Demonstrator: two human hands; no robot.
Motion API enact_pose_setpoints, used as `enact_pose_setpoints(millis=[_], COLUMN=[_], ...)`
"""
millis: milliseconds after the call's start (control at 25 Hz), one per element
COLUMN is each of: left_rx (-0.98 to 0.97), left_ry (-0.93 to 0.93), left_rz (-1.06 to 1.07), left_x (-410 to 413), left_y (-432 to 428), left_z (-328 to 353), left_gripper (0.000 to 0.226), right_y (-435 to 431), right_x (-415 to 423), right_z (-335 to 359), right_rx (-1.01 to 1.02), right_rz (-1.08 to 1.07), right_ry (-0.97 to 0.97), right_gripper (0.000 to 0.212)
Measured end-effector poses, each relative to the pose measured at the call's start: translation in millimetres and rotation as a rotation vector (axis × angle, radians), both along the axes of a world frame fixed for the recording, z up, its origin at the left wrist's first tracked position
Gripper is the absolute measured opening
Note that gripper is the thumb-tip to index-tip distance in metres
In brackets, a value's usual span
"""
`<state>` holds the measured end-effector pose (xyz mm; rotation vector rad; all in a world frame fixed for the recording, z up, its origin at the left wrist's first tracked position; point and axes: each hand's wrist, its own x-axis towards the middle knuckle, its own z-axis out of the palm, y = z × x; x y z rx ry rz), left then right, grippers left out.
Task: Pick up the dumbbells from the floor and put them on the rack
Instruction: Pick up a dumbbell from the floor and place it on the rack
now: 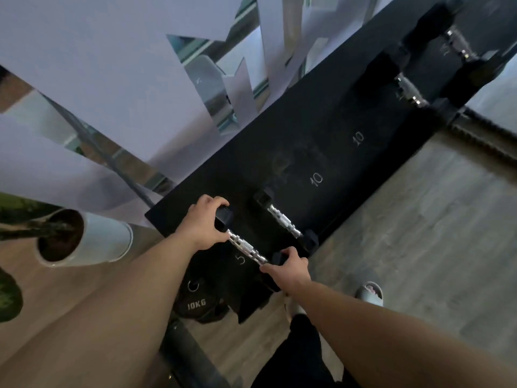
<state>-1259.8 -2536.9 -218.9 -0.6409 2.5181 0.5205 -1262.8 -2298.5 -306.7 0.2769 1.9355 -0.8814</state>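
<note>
Dumbbell (246, 249) at near end of black rack (330, 152), above painted "5". Left hand (202, 224) fingers wrapped over far head; right hand (289, 267) fingers closed on near head. Second dumbbell (284, 221) lies just beside, on rack. Two "10" marks further along. Plate (195, 303) below reads "10KG". Plant pot (84, 238) left.

My left hand (202, 222) and right hand (289, 266) grip opposite ends of a dumbbell (246, 247) on the rack (335, 152); another dumbbell (284, 221) lies just beside it, a potted plant (84, 238) stands left.
</note>
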Motion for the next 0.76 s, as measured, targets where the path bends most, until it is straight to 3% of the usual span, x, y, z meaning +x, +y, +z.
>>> enact_pose_setpoints(millis=[200, 560, 760], left_rx=[0.034, 0.111, 0.097], left_ry=[0.156, 0.306, 0.261], left_rz=[-0.041, -0.085, -0.129], left_x=[-78, -245, -335], left_y=[41, 139, 184], left_z=[42, 33, 15], left_gripper=[0.104, 0.09, 0.091], right_y=[40, 126, 157], right_x=[-64, -205, -279], right_z=[53, 46, 21], right_rx=[-0.018, 0.034, 0.044], right_rz=[-0.148, -0.386, -0.464], right_ry=[0.164, 0.26, 0.222], right_gripper=[0.068, 0.067, 0.068])
